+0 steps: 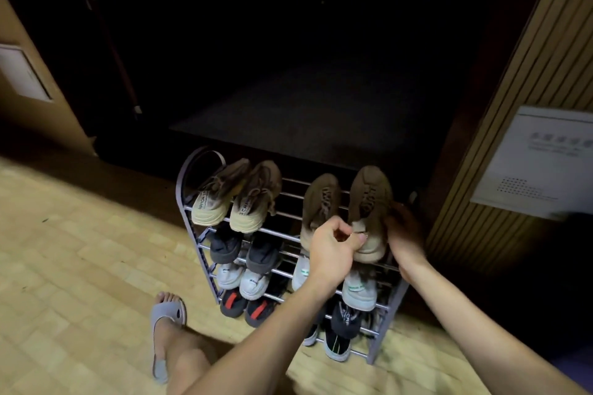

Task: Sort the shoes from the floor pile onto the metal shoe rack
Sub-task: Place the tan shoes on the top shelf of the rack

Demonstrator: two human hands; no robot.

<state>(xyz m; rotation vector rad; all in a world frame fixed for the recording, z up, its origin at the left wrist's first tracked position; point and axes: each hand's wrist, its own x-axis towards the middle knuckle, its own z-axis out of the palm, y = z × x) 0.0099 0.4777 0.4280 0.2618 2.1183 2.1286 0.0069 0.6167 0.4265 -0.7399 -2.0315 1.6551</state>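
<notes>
A metal shoe rack (187, 202) with several tiers stands against a dark opening. On its top tier, at the right end, a brown sneaker (369, 199) rests heel toward me. My left hand (330, 250) pinches its heel tab, and my right hand (405, 234) grips its right side. Its brown mate (319, 202) sits just to the left. Another brown, cream-soled pair (237, 199) fills the top tier's left half. Lower tiers hold dark, white and black-and-red sneakers.
My foot in a grey slipper (167, 324) rests on the pale wood floor left of the rack. A ribbed wall panel with a white notice (539, 163) rises at the right. The area behind the rack is dark.
</notes>
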